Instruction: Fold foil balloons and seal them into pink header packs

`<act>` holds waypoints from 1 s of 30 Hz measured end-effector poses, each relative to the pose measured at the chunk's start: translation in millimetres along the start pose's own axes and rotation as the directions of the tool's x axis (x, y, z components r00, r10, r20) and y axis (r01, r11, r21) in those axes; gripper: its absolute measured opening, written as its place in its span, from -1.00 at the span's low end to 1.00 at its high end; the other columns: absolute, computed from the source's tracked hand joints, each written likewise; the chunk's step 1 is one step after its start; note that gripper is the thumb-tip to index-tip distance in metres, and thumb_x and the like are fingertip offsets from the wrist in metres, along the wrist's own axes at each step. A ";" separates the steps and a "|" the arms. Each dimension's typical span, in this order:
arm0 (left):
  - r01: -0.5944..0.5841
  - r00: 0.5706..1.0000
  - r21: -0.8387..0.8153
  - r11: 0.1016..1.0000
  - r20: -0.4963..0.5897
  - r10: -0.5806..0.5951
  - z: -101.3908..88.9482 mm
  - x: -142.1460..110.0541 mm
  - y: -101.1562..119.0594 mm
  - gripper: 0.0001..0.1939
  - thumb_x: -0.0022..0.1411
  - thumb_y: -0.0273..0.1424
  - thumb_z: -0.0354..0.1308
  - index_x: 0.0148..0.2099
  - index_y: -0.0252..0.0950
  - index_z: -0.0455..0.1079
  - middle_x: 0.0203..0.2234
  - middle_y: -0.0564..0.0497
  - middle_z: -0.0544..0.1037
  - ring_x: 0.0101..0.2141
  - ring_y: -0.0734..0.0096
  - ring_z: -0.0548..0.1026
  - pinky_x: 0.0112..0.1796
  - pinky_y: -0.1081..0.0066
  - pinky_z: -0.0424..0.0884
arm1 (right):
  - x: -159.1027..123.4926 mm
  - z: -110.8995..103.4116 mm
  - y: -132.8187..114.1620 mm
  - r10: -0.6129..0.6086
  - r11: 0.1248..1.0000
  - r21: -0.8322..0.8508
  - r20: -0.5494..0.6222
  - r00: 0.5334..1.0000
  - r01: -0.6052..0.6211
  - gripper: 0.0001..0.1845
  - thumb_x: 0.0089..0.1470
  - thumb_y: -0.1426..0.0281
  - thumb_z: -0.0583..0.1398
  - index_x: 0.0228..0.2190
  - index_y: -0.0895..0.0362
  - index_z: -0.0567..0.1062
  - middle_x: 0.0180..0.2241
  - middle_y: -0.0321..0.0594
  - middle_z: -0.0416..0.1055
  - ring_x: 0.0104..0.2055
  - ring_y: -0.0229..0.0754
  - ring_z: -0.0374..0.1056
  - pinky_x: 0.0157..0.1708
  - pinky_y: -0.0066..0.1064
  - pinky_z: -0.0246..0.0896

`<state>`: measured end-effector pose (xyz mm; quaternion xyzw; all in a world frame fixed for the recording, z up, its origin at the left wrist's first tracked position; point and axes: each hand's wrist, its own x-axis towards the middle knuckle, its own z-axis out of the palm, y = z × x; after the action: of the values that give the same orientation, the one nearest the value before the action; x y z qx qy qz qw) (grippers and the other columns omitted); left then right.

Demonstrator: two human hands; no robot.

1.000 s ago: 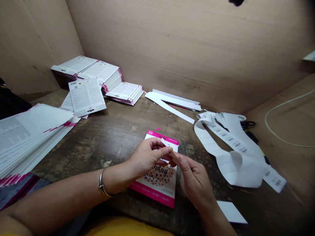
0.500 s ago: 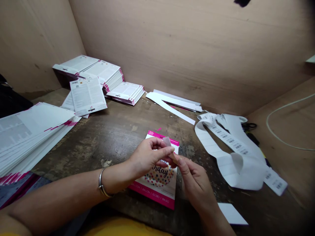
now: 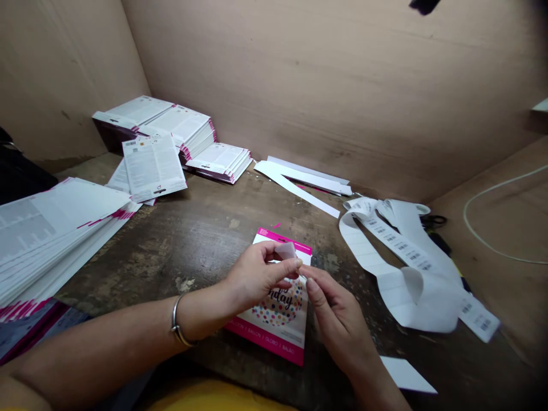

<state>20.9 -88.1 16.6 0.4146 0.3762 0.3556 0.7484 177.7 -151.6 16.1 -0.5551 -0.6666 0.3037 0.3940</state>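
Well, your left hand (image 3: 257,275) and your right hand (image 3: 338,322) were together above the worn wooden counter (image 3: 171,242), and they met at the fingertips. Your left hand pinched a small pale label piece (image 3: 286,250), so that it stood up above the thumb, where you could see it well. Your right fingertips (image 3: 314,285) were just beside this piece, but I could not tell if they held anything thin.

Under the hands, a printed balloon card (image 3: 278,311) with pink edges lay flat toward the front edge of the counter. It seemed to be placed there to stay directly below your fingers. On its right, a long curled strip of barcode labels (image 3: 398,245) lay loose, probably to be in easy reach of your right hand. A pair of black scissors (image 3: 434,220) was partly hidden behind this strip.

Stacks of finished-looking cards (image 3: 180,131) sat in the back left corner, and a large pile of cards (image 3: 55,234) lay along the left edge, both apparently kept away from your working space. White paper strips (image 3: 299,182) lay at the back edge.
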 end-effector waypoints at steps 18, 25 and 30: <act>-0.232 0.970 0.254 0.939 0.133 0.204 11.2 -10.7 -2.3 -0.49 0.10 -0.34 0.24 0.10 -0.32 0.29 -0.23 -0.09 0.54 -0.24 0.29 0.50 -0.20 0.31 0.44 | 35.3 -21.0 -18.8 0.281 0.883 0.356 0.124 0.952 -0.307 -0.73 -0.01 0.18 0.26 -0.45 0.16 0.55 -0.50 -0.24 0.48 -0.42 -0.22 0.36 -0.40 -0.41 0.28; 0.011 1.000 -0.075 0.997 0.015 -0.010 13.3 -2.3 -1.5 -0.11 -0.03 -0.33 0.35 0.28 -0.18 -0.02 0.05 -0.19 0.32 -0.19 0.32 0.48 -0.23 0.36 0.43 | 34.7 -18.9 -16.9 0.120 0.992 -0.009 -0.189 0.975 -0.124 -0.76 0.13 0.21 0.12 -0.45 0.11 0.39 -0.54 -0.32 0.34 -0.50 -0.25 0.23 -0.53 -0.44 0.11; 0.170 0.983 -0.200 0.965 0.103 -0.152 21.8 10.7 6.1 -0.56 0.00 -0.36 0.30 -0.04 -0.36 0.35 -0.40 0.00 0.46 -0.43 0.49 0.45 -0.32 0.44 0.41 | 34.2 -10.8 -22.0 -0.137 0.922 -0.386 -0.267 0.954 0.024 -0.84 0.18 0.29 0.05 -0.39 0.08 0.36 -0.46 -0.27 0.36 -0.44 -0.20 0.27 -0.43 -0.39 0.14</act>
<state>43.3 -84.3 27.3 0.3170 0.3368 0.3126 0.8297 173.5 -122.9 46.6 -0.6307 -0.6704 0.0683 0.3849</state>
